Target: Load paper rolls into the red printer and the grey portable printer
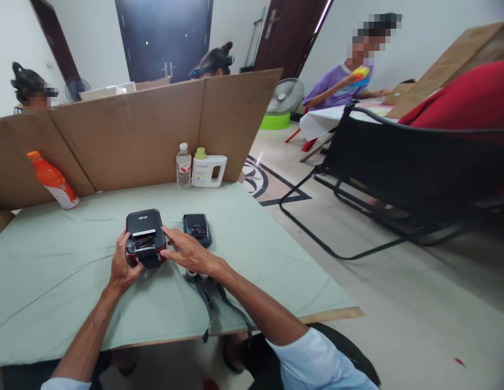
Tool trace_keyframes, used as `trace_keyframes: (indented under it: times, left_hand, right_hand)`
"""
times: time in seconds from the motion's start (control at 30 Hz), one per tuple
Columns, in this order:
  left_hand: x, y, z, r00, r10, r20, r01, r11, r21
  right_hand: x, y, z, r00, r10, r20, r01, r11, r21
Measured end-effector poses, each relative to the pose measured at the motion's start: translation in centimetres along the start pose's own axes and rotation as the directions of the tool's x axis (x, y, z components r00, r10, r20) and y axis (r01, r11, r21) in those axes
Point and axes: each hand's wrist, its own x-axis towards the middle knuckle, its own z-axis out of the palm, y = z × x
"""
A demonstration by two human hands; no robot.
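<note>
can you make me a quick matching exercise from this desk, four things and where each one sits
Things:
1. orange bottle
2. red and black device
3. white jug with green cap
4. small dark device

Places:
A. between the left hand and right hand
B. far left, against the cardboard screen
C. just right of the held device
D. beside the clear water bottle

Pairs: 1-B, 2-A, 3-D, 4-C

Two devices point(145, 238) point(197, 228), three bottles point(53, 180) point(183, 166) point(208, 169)

Small red & black device point(145, 238), lid up, upright on green table nr front edge, centre-left.
</note>
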Motion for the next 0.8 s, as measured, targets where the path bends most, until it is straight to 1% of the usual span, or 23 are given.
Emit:
trace_keyframes:
  times: [0.13,0.23,0.3,0.4,0.47,0.57,0.67,0.8]
  left_hand:
    - [-0.8,-0.4,0.2,0.999,-0.053,-0.002,0.053,0.999,-0.009]
    - [-1.0,-0.3,-0.3,0.999,-0.044,0.014,0.044,0.998,0.042]
    - [-1.5,0.0,-1.0,0.999,-0.020,0.037,0.015,0.991,0.131]
    - [-3.1,1.2,-2.2,0.993,-0.021,0.115,-0.020,0.939,0.343]
    - [-4.7,2.4,-2.9,0.983,-0.040,0.179,-0.048,0.886,0.460]
    - [-7.3,4.3,-3.2,0.960,0.015,0.278,-0.158,0.851,0.500]
    - [-8.8,5.5,-3.0,0.943,0.070,0.325,-0.235,0.834,0.500]
    - [-9.0,5.5,-2.9,0.939,0.062,0.338,-0.231,0.842,0.488]
  right_hand:
    - [-0.2,0.2,0.0,1.000,-0.022,-0.001,0.022,1.000,-0.006]
    - [-0.2,0.2,-0.7,0.998,-0.065,-0.021,0.065,0.998,-0.007]
    - [-0.1,0.3,-1.8,0.996,-0.071,-0.062,0.070,0.997,-0.013]
    - [0.2,0.9,-4.4,0.980,-0.017,-0.198,0.011,1.000,-0.028]
    - [0.3,1.9,-6.1,0.953,0.040,-0.300,-0.053,0.998,-0.035]
    - [0.1,4.2,-7.6,0.904,0.122,-0.409,-0.156,0.986,-0.052]
    - [-0.5,7.1,-7.6,0.874,0.176,-0.453,-0.230,0.971,-0.066]
    - [-1.3,9.9,-6.7,0.854,0.210,-0.476,-0.285,0.954,-0.090]
